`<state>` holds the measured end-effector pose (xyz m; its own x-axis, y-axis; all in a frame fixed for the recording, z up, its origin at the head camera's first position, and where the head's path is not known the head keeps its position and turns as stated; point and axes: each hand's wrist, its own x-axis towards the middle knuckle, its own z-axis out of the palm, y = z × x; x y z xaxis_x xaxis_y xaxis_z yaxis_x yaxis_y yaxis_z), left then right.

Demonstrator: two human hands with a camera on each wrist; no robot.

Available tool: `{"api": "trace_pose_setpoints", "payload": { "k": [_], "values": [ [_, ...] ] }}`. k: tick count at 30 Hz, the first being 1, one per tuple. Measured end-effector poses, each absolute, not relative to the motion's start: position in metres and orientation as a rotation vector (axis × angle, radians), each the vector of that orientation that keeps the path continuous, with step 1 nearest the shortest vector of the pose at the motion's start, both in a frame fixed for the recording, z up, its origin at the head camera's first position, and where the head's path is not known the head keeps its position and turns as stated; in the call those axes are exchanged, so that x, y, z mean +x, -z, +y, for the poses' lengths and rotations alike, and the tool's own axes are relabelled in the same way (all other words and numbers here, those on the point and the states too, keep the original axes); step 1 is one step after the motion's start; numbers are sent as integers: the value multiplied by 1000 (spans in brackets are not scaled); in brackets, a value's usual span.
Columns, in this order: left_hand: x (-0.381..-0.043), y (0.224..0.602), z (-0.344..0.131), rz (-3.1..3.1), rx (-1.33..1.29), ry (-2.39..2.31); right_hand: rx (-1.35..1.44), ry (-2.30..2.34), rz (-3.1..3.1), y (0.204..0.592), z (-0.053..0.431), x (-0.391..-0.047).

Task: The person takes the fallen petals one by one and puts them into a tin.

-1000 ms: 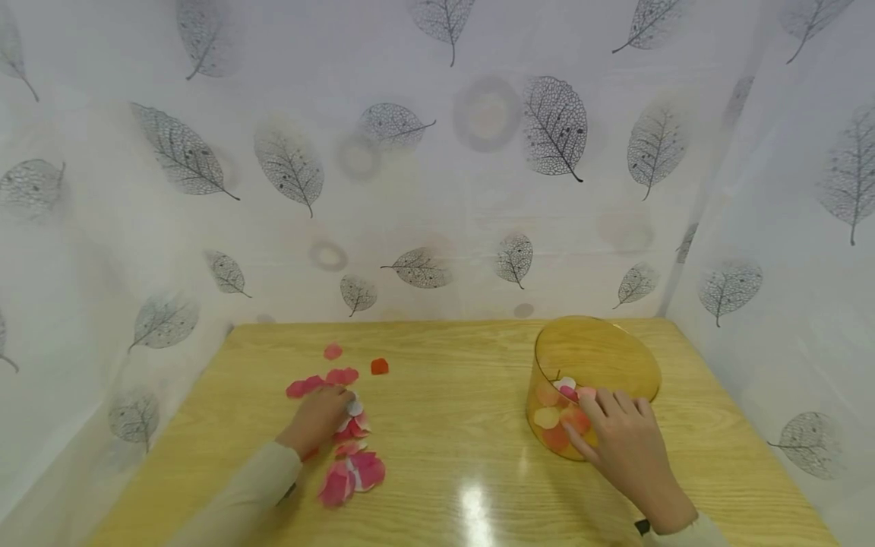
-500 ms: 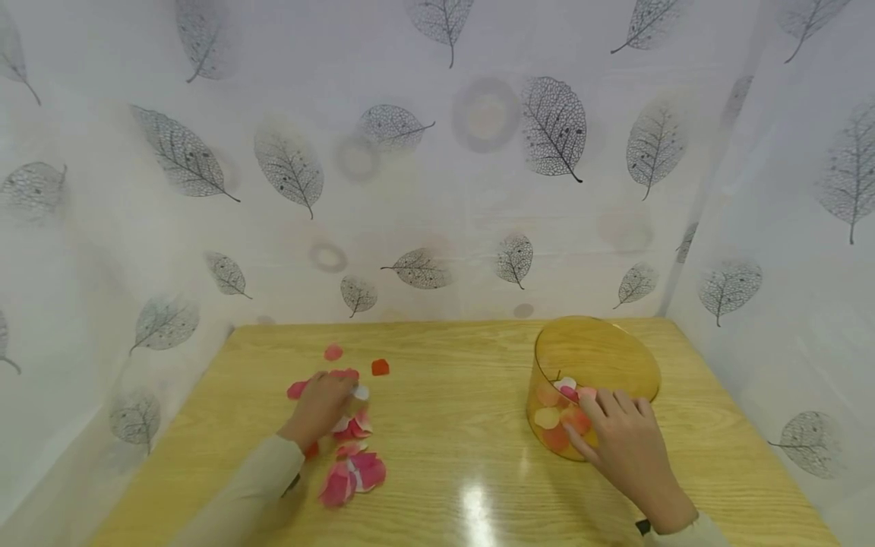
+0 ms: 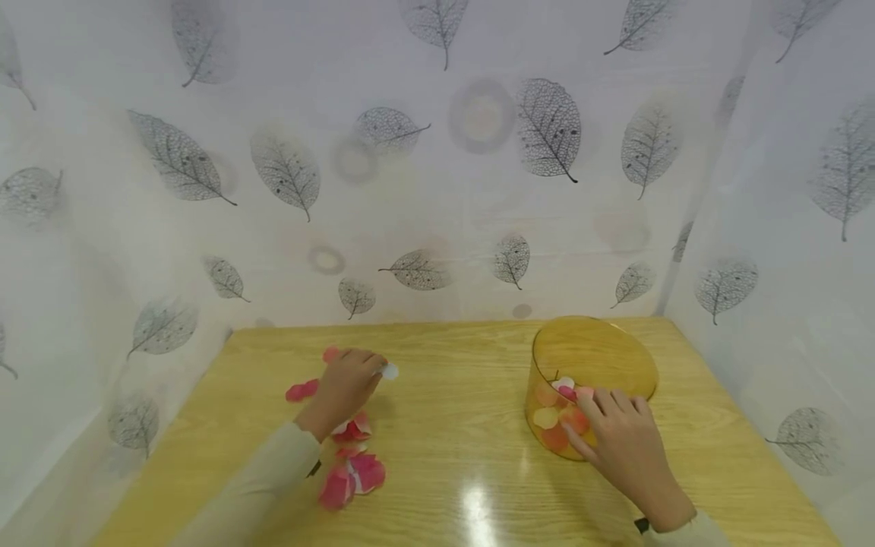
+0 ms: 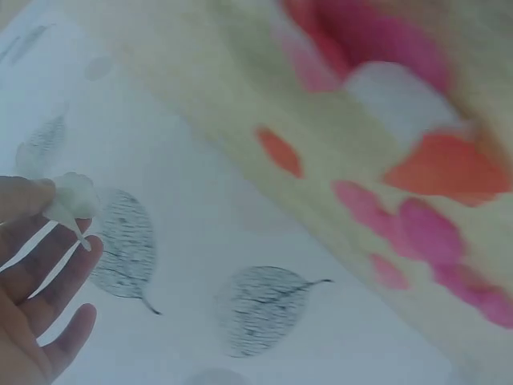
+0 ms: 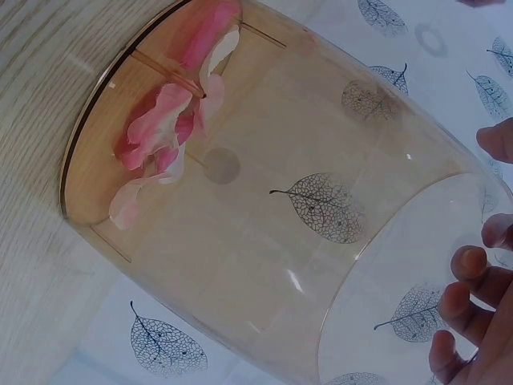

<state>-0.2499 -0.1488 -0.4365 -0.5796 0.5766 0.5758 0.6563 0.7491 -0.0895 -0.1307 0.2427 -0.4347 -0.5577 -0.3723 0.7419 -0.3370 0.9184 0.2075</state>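
My left hand [image 3: 345, 387] is raised over the left of the table and pinches a white petal [image 4: 74, 196] between thumb and fingers. Around and below it lie pink petals [image 3: 352, 482] and red-orange ones [image 4: 453, 170], some hidden by the hand. At the right stands a see-through amber container [image 3: 595, 349] with a slanted rim. Several pink and white petals [image 5: 164, 120] lie at its bottom. My right hand [image 3: 632, 448] is by the container's near right side, fingers loosely bent and holding nothing. Whether it touches the wall, I cannot tell.
The wood-grain table [image 3: 451, 433] is walled at the back and sides by pale sheets [image 3: 437, 190] printed with grey leaves. A strip of pink petals [image 3: 302, 390] lies left of my left hand. Light glares off the table's front middle.
My left hand has moved away from the viewer and to the right, lifting the white petal from among the pink ones. The right hand and the container have stayed in place.
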Motion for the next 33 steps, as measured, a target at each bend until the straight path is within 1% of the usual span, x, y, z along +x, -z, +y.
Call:
{"api": "trace_pose_setpoints", "payload": {
  "k": [7, 12, 16, 25, 33],
  "values": [
    [-247, 405, -107, -2236, -1016, 166, 505, 49, -2212, 434, 243, -131],
    [-240, 376, -68, -2185, -1083, 141, 501, 61, -2216, 435, 243, -131],
    [-238, 361, -34, -2164, -1134, 142, 500, 56, -2219, 436, 244, -131],
    [-235, 347, 39, -2138, -1281, 82, 488, 73, -2217, 435, 244, -130],
    [-237, 351, 86, -2316, -1475, 8, 483, 77, -2224, 436, 245, -130]
  ]
}}
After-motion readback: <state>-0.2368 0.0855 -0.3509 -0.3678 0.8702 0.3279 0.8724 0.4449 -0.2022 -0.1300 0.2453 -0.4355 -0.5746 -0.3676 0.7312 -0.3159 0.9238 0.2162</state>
